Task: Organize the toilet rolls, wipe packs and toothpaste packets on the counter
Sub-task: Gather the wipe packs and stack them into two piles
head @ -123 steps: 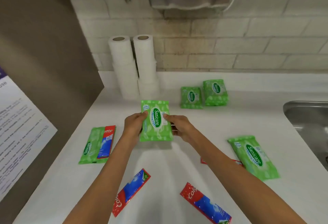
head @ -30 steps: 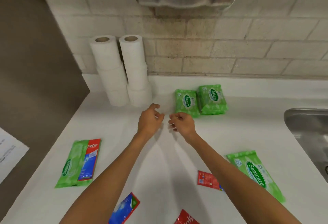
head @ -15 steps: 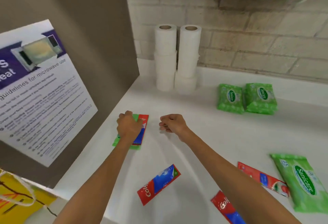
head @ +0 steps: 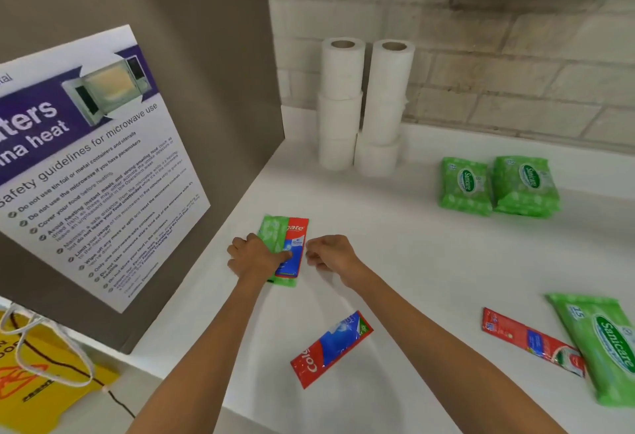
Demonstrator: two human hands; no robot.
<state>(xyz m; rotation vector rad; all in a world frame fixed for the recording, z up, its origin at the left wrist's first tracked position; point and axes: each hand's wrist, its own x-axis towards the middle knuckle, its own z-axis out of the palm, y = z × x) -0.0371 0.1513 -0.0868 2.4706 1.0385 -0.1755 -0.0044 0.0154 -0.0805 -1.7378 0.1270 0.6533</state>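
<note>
The left hand (head: 256,258) had its grip closed on the near wipe pack (head: 273,231) — fingers curled over the pack's left edge, thumb laid across onto the toothpaste packet (head: 297,239) lying on top of it. Both lay flat on the white tabletop (head: 429,262), close to the left wall. The right hand (head: 331,255) was just beside the packet's right edge, its grip curled in with nothing seen in it. In the back corner stood the toilet rolls (head: 340,104), two stacks side by side and touching. To their right, two wipe packs (head: 465,186) lay against each other. Nearer, a second toothpaste packet (head: 331,349) lay alone — a third packet (head: 529,341) touched a large wipe pack (head: 604,344) at the right edge.
</note>
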